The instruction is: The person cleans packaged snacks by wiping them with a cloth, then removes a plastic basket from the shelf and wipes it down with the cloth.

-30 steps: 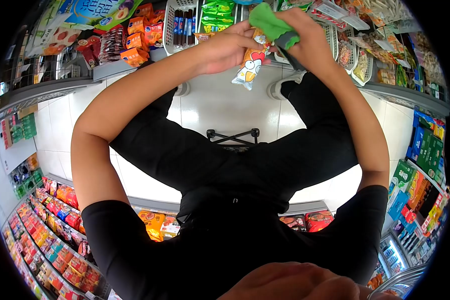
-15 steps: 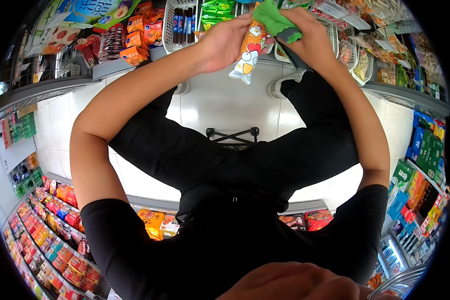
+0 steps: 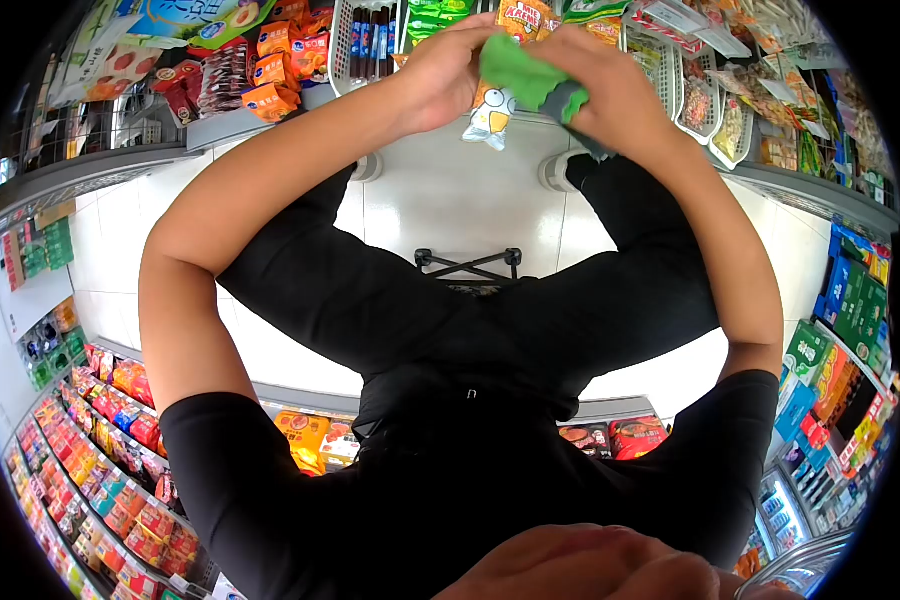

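My left hand [image 3: 448, 80] is closed at the fingertips around the side of a snack packet [image 3: 489, 122]. The packet's white lower end shows a cartoon chicken face with big eyes and a yellow beak; its middle is covered. A green cloth [image 3: 520, 72] with a dark grey part lies across it, gripped by my right hand [image 3: 615, 95]. An orange packet with lettering [image 3: 523, 16] shows just above the cloth; whether it belongs to the held one, I cannot tell.
White baskets of snacks line the shelf ahead, including dark sticks [image 3: 372, 45] and green packets [image 3: 437, 16]. Orange packets [image 3: 273, 72] lie on the left. A folding stool's black frame [image 3: 467, 264] stands between my legs. More stocked shelves [image 3: 110, 470] stand behind.
The green cloth has moved down and left over the packet, covering its middle. The packet's lower end has shifted slightly up. Both hands stay close together.
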`<state>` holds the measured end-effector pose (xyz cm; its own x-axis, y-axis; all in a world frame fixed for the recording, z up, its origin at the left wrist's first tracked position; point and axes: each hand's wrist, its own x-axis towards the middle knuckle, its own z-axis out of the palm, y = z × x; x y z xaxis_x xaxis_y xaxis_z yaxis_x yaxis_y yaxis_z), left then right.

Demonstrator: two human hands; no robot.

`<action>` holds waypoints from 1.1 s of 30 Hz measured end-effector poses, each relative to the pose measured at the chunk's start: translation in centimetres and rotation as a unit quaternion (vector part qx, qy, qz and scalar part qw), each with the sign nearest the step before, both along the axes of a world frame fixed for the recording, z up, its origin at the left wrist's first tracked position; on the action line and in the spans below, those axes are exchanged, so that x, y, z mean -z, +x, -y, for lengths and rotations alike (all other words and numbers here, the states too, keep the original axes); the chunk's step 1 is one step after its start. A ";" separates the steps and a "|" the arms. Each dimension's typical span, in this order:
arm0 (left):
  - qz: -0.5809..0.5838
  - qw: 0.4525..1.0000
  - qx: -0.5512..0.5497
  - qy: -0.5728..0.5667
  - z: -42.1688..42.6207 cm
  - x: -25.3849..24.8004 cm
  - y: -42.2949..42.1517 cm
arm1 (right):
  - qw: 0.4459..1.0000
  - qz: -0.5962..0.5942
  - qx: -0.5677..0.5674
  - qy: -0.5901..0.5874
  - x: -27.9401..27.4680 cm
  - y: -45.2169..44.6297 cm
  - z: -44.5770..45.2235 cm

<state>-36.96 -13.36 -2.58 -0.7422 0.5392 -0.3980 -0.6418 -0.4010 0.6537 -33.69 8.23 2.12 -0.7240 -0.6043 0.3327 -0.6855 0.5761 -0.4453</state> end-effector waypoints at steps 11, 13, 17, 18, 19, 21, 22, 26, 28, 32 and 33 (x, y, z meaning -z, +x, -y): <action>0.021 0.999 -0.048 0.011 -0.1 2.0 -0.3 | 0.999 0.008 -0.037 0.014 0.0 0.0 0.0; 0.022 0.999 -0.036 0.020 0.0 1.5 -0.3 | 1.000 -0.011 0.005 -0.017 -0.1 -0.3 -0.3; 0.030 0.999 -0.032 0.010 0.0 0.7 0.0 | 0.997 0.038 -0.064 0.004 -0.6 1.5 0.8; 0.031 0.999 -0.030 -0.004 0.0 0.7 0.1 | 0.997 0.021 -0.079 0.009 -0.9 1.7 1.1; 0.030 0.999 -0.027 -0.018 0.1 0.7 0.2 | 0.996 0.022 -0.087 0.018 -1.1 1.8 1.2; 0.027 0.999 -0.027 -0.032 0.0 0.7 0.3 | 0.994 0.023 -0.103 0.036 -1.3 1.8 1.2; 0.023 0.999 -0.029 -0.032 0.0 0.6 0.4 | 0.993 0.023 -0.108 0.049 -1.3 2.0 1.3; 0.006 1.000 -0.003 -0.028 0.2 -0.1 0.5 | 0.988 0.027 -0.126 0.084 -1.2 2.4 1.5; -0.011 1.000 -0.014 -0.019 0.1 0.8 0.0 | 0.986 0.043 -0.138 0.088 -1.1 2.5 1.4; -0.013 1.000 -0.012 -0.024 0.3 1.9 -0.8 | 0.986 0.061 -0.132 0.081 -1.7 1.4 0.0; -0.010 0.999 -0.017 -0.050 0.2 1.1 -0.5 | 0.988 0.058 -0.123 0.079 -1.7 1.0 -0.4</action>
